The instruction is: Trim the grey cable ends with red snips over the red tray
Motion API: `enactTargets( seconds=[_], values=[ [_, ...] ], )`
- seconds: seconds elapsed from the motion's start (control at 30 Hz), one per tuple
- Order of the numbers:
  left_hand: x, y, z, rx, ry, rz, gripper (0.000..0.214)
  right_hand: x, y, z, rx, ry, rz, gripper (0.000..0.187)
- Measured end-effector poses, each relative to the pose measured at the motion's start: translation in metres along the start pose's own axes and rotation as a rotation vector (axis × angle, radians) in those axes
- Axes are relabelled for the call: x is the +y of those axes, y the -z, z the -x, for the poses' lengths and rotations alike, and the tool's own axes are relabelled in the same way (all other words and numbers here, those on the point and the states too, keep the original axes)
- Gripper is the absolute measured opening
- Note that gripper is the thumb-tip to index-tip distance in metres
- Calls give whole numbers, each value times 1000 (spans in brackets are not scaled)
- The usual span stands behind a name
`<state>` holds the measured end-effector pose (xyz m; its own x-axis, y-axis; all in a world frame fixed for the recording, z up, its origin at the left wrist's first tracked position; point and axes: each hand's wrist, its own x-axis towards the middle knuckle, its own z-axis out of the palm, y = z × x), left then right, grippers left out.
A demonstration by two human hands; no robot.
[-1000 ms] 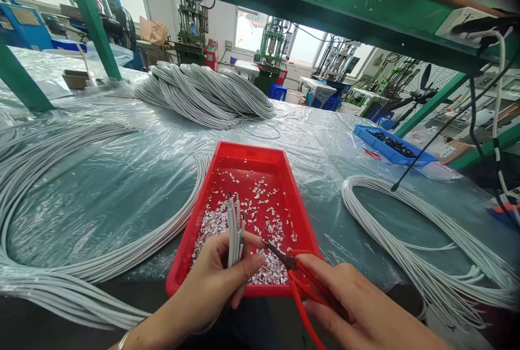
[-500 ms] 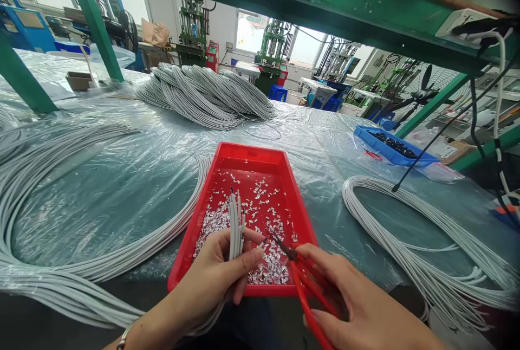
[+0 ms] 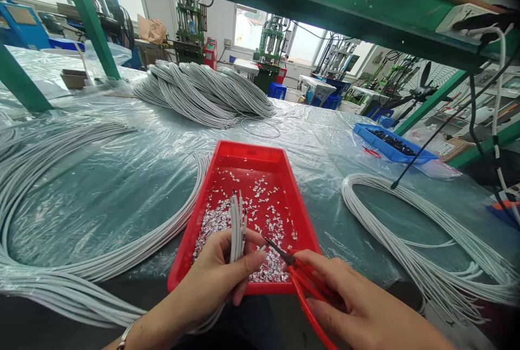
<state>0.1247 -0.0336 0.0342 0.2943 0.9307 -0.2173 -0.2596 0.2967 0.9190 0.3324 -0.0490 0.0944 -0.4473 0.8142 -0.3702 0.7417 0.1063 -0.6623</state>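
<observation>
My left hand (image 3: 213, 279) is closed round a small bunch of grey-white cable ends (image 3: 236, 222) that stick up over the red tray (image 3: 195, 241). My right hand (image 3: 357, 306) grips red-handled snips (image 3: 300, 279), whose dark tip points left at the base of the cable ends near my left thumb. The tray floor is strewn with silvery foil scraps (image 3: 260, 214). Both hands hover over the tray's near edge.
Long grey cable loops (image 3: 60, 187) curve round the left of the plastic-covered table, another coil (image 3: 426, 241) lies right, and a big heap (image 3: 203, 92) sits behind. A blue tray of black parts (image 3: 392, 147) stands at right. Green frame posts and a shelf beam overhang.
The snips' tip has shifted slightly left, closer to my left thumb and the cables. The cable bunch stays in my left hand, almost unmoved.
</observation>
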Motion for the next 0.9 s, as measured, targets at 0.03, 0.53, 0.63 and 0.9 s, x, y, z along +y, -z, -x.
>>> enactTargets(
  seconds=[0.03,0.53,0.63,0.9],
  values=[
    [0,0,0,-1,1,0,19,2,0,0,-3,4,-17,41],
    [2,-1,0,-8,12,-83,19,12,-8,-5,65,43,-465,39],
    [8,4,3,-35,-84,-196,17,17,-11,-8,28,51,-687,49],
    [5,18,10,-130,65,75,27,30,-7,4,245,-37,-375,69]
  ],
)
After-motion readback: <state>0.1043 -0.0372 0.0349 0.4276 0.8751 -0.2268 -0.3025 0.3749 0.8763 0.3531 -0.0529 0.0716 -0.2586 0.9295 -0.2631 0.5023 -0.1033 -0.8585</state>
